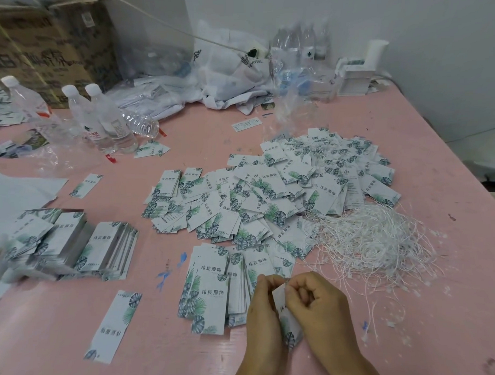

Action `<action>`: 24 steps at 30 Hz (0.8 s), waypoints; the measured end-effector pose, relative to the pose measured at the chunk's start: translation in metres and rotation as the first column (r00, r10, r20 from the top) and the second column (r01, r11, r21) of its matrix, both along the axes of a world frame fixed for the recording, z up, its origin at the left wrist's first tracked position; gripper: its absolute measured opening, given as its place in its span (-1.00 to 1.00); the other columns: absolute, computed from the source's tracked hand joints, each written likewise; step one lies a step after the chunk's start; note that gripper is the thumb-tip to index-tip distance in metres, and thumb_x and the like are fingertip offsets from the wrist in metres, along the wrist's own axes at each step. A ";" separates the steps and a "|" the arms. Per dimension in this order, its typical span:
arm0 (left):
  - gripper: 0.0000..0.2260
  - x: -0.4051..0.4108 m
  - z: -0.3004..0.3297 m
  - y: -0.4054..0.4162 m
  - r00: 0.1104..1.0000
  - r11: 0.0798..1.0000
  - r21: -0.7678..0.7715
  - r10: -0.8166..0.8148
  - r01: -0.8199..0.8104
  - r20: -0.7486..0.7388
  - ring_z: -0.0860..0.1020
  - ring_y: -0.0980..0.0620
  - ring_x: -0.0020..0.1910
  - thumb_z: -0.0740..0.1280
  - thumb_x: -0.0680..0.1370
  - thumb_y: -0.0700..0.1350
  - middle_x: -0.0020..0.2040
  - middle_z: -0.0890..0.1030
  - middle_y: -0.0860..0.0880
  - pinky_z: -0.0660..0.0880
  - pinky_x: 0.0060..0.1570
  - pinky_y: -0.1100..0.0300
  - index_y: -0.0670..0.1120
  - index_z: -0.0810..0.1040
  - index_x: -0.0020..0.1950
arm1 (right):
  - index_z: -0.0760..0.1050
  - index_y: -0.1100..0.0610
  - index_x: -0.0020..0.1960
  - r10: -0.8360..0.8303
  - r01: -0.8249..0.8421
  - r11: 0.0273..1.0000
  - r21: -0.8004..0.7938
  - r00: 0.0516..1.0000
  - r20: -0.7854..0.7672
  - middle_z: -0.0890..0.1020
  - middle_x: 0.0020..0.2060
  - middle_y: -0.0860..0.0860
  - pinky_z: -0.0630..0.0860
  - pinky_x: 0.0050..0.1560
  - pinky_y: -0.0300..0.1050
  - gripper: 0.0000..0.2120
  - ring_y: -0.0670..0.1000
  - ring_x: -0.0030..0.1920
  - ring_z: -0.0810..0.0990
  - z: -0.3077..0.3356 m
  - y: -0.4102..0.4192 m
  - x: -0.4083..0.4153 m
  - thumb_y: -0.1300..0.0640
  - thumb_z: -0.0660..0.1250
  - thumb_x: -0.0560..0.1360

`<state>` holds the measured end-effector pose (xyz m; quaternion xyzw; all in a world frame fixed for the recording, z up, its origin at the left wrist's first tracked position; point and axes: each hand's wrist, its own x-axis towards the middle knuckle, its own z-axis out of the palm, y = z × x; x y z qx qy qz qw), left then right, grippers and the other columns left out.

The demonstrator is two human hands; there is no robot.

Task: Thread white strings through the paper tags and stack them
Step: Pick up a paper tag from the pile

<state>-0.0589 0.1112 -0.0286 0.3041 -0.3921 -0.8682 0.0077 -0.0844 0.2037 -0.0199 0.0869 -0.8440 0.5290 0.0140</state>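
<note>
Looks like we're mid-threading on one tag here: both hands are bunched together over a single paper tag (287, 317) just on the near side of the fanned tag stack (216, 286), at the near edge of the pink table (183, 139). The left hand (263, 313) is wrapped round the tag's left edge and holds it upright, tilted a bit, while the right hand (317, 297) has its fingers curled in tight at the tag's top corner, pinching there, presumably feeding a string through the hole. I honestly can't see the string itself between the fingers, too small. The supply, a tangle of white strings (374, 239), sits just right of that stack, and the big loose tag pile (269, 192) is beyond it. My guess at the next move: pull the string through cleanly without creasing the paper, then lay the tag onto the stack, squared up.
</note>
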 end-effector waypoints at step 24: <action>-0.80 0.003 0.013 -0.007 0.998 0.850 -0.524 0.033 -0.060 -0.060 0.43 0.07 -0.39 0.19 0.66 -0.22 -0.35 0.50 -0.08 0.38 -0.41 0.30 -0.22 0.49 -0.13 | 0.66 -0.02 -0.15 0.092 0.031 0.954 -0.298 0.917 0.389 0.49 -0.54 -0.04 0.31 -0.52 -0.23 -0.78 -0.07 -0.53 0.36 0.016 0.018 -0.006 0.25 0.34 0.53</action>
